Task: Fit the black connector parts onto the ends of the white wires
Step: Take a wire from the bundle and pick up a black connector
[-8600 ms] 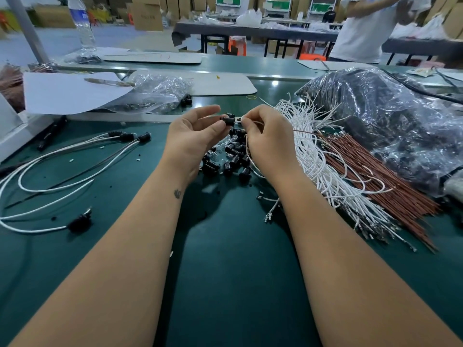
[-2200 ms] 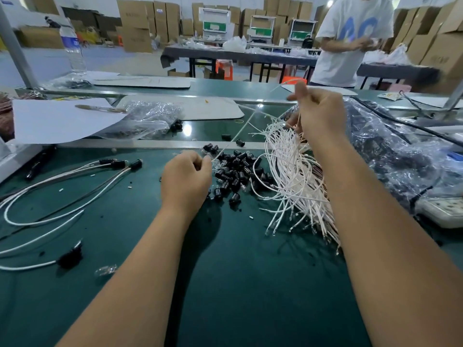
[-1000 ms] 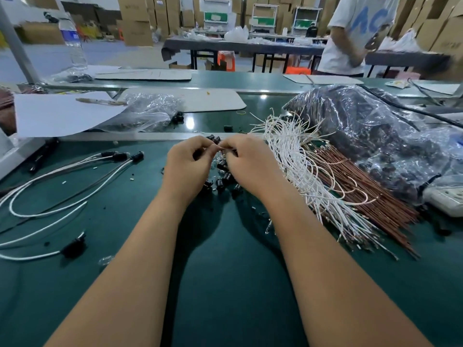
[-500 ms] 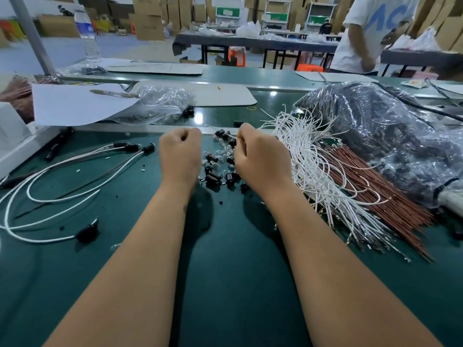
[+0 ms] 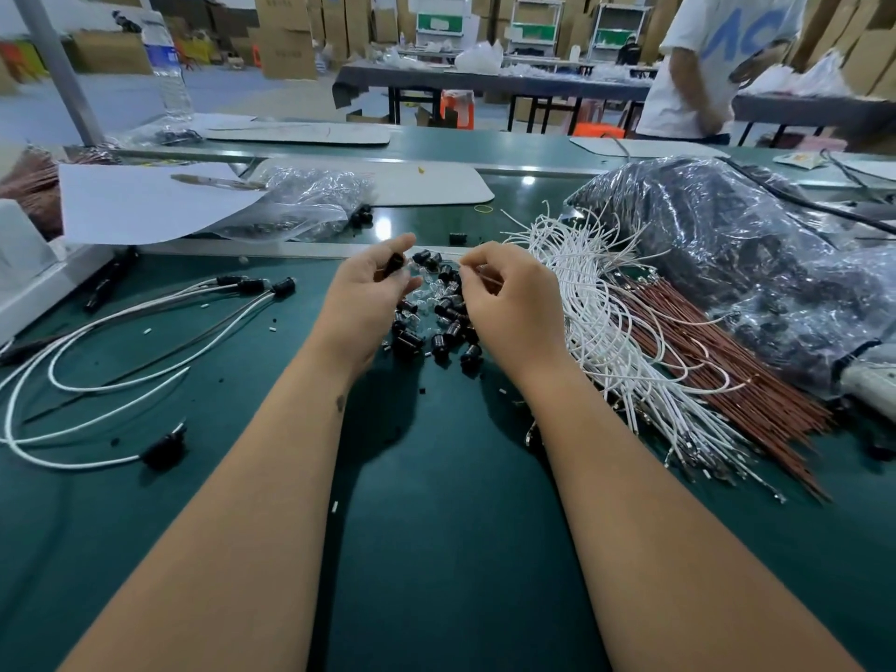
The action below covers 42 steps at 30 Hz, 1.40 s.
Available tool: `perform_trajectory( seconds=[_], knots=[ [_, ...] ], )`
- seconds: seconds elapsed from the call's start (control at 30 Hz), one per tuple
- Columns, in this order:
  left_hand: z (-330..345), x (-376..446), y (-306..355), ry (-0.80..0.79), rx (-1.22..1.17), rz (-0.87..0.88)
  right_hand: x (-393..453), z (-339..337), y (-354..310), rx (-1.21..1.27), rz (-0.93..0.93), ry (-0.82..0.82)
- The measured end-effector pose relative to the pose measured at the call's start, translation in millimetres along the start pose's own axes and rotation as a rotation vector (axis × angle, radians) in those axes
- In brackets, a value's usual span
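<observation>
black connector parts [image 5: 439,315] heaped on the mat, touching the fanned white wires [image 5: 606,308].

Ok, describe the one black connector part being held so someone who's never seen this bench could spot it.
Start at the green work table and find the pile of black connector parts between the two hands. The one you want is the black connector pinched in the left hand, just left of the pile. Unlike its neighbours, it is lifted off the table.

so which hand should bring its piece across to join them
Right. The right hand pinches a thin white wire whose free end points toward the left hand, which grips a black connector steady. Only a small gap separates them.
</observation>
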<state>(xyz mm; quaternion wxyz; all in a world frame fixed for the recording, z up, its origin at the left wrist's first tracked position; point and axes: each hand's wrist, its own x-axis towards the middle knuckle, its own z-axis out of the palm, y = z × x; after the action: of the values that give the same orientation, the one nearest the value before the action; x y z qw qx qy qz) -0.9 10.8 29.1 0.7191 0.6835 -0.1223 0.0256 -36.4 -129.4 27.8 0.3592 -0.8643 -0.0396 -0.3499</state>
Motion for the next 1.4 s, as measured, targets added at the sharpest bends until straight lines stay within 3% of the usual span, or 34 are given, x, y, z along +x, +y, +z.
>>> perform_trajectory(
  seconds=[0.27,0.4,0.9,1.4],
  knots=[
    [-1.3,-3.8,-2.4,0.024,-0.139,0.052,-1.8,-0.6,-1.9,0.032,-0.037,0.063],
    [-3.0,-1.4,-6.1,-0.001,-0.085,0.087,-2.2,0.5,-1.9,0.045,-0.027,0.035],
    [-2.5,-0.7,-1.7,-0.007,-0.362,0.019,-3.1,0.8,-2.2,0.032,-0.046,0.035],
    [2.4,-8.1,-0.8,-0.05,-0.177,0.022,-5.9,1.1,-4.4,-0.111,-0.136,0.093]
  ],
)
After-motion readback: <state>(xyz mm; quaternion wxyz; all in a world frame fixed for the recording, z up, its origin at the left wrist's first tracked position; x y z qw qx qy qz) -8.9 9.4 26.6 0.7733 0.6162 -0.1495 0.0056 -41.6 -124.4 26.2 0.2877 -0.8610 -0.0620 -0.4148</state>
